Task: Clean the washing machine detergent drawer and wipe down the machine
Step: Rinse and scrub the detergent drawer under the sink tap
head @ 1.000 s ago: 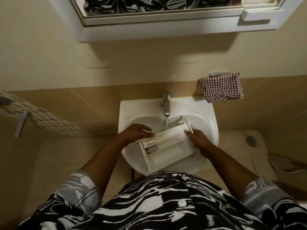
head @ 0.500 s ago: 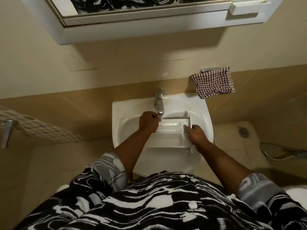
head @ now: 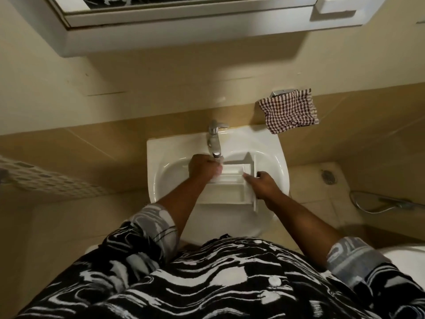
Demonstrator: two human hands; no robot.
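— Swung round since a second ago: detergent drawer [head: 230, 180] off its slant and now lying crosswise in the sink [head: 161, 162], one end up under the tap [head: 215, 143]. And the fingers?
— Clamped, on the right hand [head: 262, 184], over the drawer's front panel, thumb on the near face, the rest behind. Curled, on the left hand [head: 203, 166], at the other end beneath the spout, but blurred; cannot tell whether gripping or scrubbing.
— Any water running?
— Too smeared to say.
— How far along, then?
— Early, by the look of it. Drawer out of the machine and at the rinse; compartments pale, too small to judge clean. Most likely left to do: finish rinsing, dry, slide back, then wipe down the machine, nowhere in view.
— Anything to wipe with?
— Checked cloth [head: 289, 111] hanging on the wall just right of the sink, touched by neither hand. Farther out, mirror cabinet [head: 184, 35] overhead and hose [head: 379, 201] on the floor to the right
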